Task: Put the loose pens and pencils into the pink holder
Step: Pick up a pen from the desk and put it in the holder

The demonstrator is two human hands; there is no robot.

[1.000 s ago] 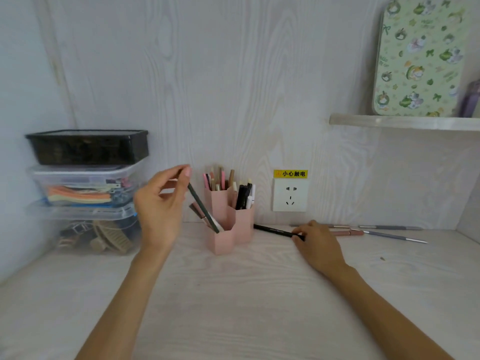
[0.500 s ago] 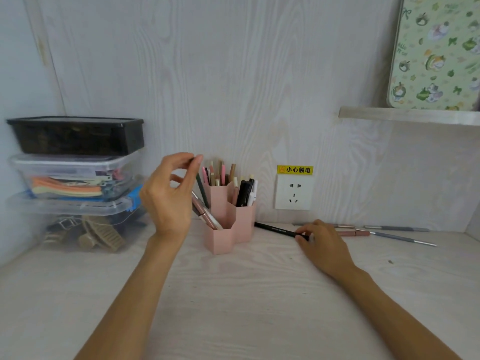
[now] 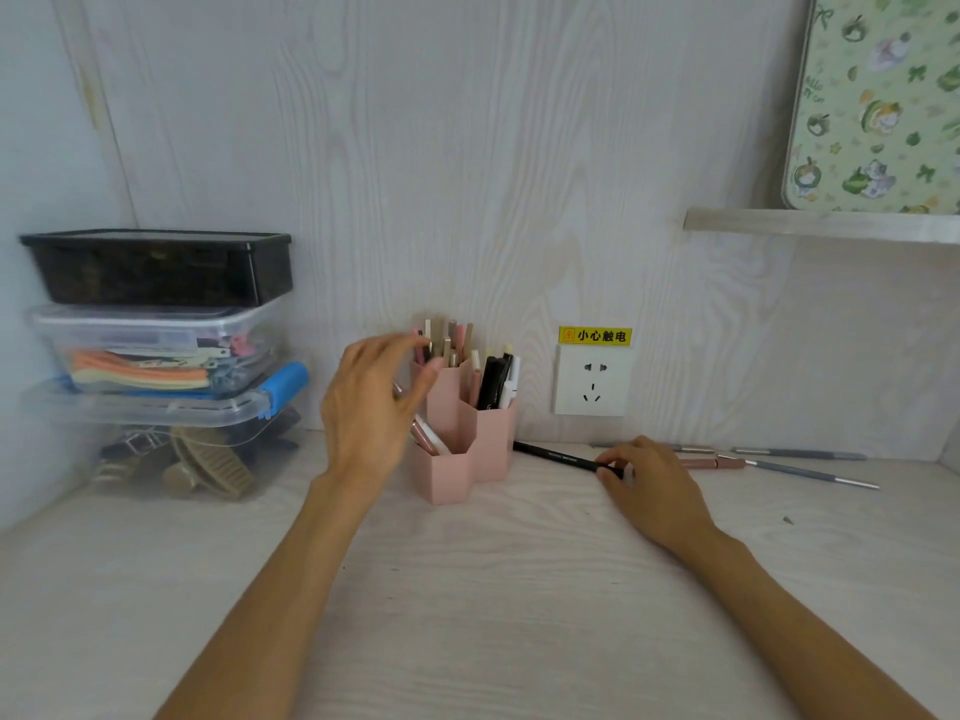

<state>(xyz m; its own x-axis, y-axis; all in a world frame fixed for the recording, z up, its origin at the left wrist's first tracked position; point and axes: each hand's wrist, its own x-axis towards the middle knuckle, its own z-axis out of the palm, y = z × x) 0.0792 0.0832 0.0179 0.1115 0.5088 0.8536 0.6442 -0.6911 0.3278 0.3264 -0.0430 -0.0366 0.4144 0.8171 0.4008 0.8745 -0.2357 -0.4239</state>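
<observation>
Black pencil (image 3: 558, 456) pinched under right fingers (image 3: 610, 472), left fingers (image 3: 410, 350) seemingly released beside pink holder (image 3: 467, 449)

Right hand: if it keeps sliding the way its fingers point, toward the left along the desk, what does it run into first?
Probably the pink holder. The right hand pinches the black pencil, whose far tip already lies at the holder's base, so that tip would likely meet it before the fingers do. Depth is unclear.

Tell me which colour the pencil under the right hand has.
Black. The pencil lies on the desk, its end under the right hand; the head view shows it best.
</observation>
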